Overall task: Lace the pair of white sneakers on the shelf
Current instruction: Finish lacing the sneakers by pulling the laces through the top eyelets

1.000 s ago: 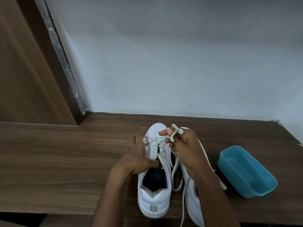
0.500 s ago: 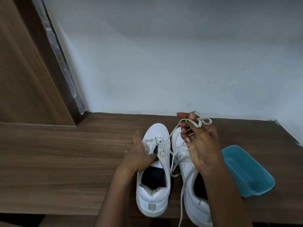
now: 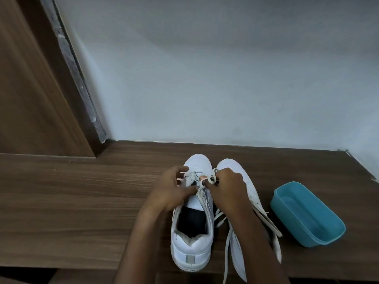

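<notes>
**Right grip back down at the eyelets, lace in tow**

Since 0.5 s ago the right grip [image 3: 227,189] has dropped from up near the far wall to low over the shoes, & the lace [image 3: 226,249] loop it carried came down w/ it. It now pinches that lace between thumb & curled fingers, a small loop showing just left of the knuckles, right over the far eyelets of the left sneaker [image 3: 190,249]. Left grip [image 3: 171,193] has barely shifted: fingers curled round the left side of that sneaker's upper, thumb laid across by the tongue, holding it.

Both sneakers stand side by side on the wooden shelf [image 3: 82,201], toes toward the far wall [image 3: 205,78], heels at the near edge. Left sneaker shows a couple of lace crossings at its far end. Right sneaker [image 3: 231,165] is mostly hidden under the right forearm; only toe & bits of its side show. Loose lace strands run nearward between the two shoes, one hanging past the shelf's near edge.

Blue tub [image 3: 307,218] sits on the shelf right of the right sneaker, not touching it. Pale flat strip [image 3: 268,221] lies between them (can't tell what it is).
</notes>
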### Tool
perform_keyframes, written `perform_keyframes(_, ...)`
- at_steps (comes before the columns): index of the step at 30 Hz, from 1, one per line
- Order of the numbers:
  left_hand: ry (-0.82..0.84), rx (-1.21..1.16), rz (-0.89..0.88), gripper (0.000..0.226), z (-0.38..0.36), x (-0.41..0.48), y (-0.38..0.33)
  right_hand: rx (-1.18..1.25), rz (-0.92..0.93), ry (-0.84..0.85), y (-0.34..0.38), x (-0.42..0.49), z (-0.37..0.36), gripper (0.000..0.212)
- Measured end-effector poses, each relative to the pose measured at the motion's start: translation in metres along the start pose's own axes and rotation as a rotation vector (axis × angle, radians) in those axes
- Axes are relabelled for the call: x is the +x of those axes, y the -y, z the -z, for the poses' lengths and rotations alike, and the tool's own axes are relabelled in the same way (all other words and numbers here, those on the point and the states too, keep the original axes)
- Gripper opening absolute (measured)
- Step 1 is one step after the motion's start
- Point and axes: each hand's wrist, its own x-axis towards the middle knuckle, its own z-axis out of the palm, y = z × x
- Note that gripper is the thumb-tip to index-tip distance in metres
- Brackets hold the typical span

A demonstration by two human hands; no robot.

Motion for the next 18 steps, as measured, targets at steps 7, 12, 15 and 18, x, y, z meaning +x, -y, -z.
perform_keyframes(7, -0.164, -0.396, 0.101, 0.015, 0.0, 0.005, 0.01, 0.034, -0.017, -0.046, 0.003, -0.005, 0.004, 0.039)
perform_keyframes(12, -0.295, -0.268, 0.069, 0.033, -0.012, 0.008, 0.021, 0.193, -0.017, -0.061, 0.001, -0.004, 0.002, 0.039)
perform_keyframes(15, -0.33, -0.347, 0.097, 0.041, -0.018, 0.01, 0.018, 0.409, -0.038, -0.091, -0.002, -0.002, 0.004, 0.022)
perform_keyframes(18, -0.377, -0.369, 0.086, 0.044, -0.026, 0.012, 0.018, 0.687, -0.081, -0.062, -0.005, -0.001, 0.006, 0.016)
